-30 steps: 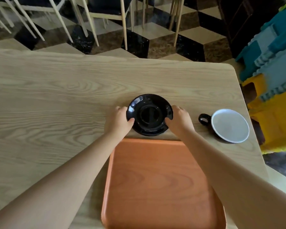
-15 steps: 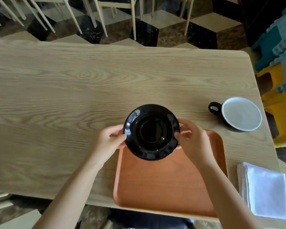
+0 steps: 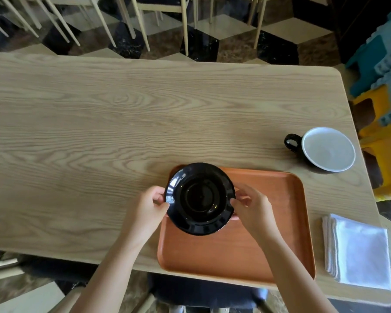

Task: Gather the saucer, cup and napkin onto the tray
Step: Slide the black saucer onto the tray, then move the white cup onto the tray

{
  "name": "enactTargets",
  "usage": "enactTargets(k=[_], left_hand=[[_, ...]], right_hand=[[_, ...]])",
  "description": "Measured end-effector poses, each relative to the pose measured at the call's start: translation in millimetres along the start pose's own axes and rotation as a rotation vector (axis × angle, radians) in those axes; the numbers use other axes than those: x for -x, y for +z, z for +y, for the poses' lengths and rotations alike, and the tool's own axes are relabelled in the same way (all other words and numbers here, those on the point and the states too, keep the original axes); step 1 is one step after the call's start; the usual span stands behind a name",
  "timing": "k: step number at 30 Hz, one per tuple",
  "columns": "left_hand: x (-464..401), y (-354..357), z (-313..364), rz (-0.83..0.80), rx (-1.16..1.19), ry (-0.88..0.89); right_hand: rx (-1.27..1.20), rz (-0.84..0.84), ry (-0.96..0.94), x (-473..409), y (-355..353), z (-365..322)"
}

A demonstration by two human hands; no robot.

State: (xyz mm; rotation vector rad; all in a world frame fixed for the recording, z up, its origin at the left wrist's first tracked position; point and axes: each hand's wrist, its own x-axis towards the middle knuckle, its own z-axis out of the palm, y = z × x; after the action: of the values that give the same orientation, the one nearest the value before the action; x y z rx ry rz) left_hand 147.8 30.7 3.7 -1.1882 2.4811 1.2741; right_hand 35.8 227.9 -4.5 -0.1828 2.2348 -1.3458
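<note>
A glossy black saucer [image 3: 200, 197] is over the far left corner of the orange tray [image 3: 269, 222]. My left hand [image 3: 148, 210] grips its left rim and my right hand [image 3: 251, 207] grips its right rim. Whether the saucer rests on the tray or hovers just above it, I cannot tell. A black cup [image 3: 323, 150] with a white inside and its handle pointing left stands on the table beyond the tray's far right corner. A folded white napkin [image 3: 359, 251] lies on the table just right of the tray.
The light wooden table [image 3: 99, 132] stretches wide to the left. Its right edge runs just past the cup and napkin. Chair legs [image 3: 142, 21] stand on the chequered floor beyond the far edge. Blue and yellow foam blocks [image 3: 384, 86] sit off the right side.
Both hands have carried the saucer from the table beyond the tray toward me, to a spot over the tray's far left corner. The view has pulled back, showing the napkin.
</note>
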Motion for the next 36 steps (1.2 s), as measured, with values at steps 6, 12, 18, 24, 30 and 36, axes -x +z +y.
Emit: enactTargets(k=[6,12,18,24,30,36], left_hand=[[-1.4,-2.8,4.0,0.029,-0.051,-0.03],[-2.8,-9.1,6.5,-0.018,-0.043,-0.054],[1.2,-14.5,8.6,0.031,-0.204,0.006],[16.9,7.5,52.0,0.203,-0.246,0.337],[-11.2,65.2,140.3,0.182,-0.433,0.826],[-55.3,126.2,213.0,0.071,-0.712,0.92]], right_hand=[[-0.061,-0.017,0.003,0.6,2.4,-1.0],[-0.077,-0.019,-0.001,0.4,3.0,-0.4],[0.151,-0.092,-0.009,2.8,-9.4,-8.2],[0.483,0.137,-0.327,16.2,-63.9,-20.9],[0.698,0.447,-0.186,-11.8,-157.5,-4.7],[0.775,0.245,0.078,-49.4,-203.6,3.2]])
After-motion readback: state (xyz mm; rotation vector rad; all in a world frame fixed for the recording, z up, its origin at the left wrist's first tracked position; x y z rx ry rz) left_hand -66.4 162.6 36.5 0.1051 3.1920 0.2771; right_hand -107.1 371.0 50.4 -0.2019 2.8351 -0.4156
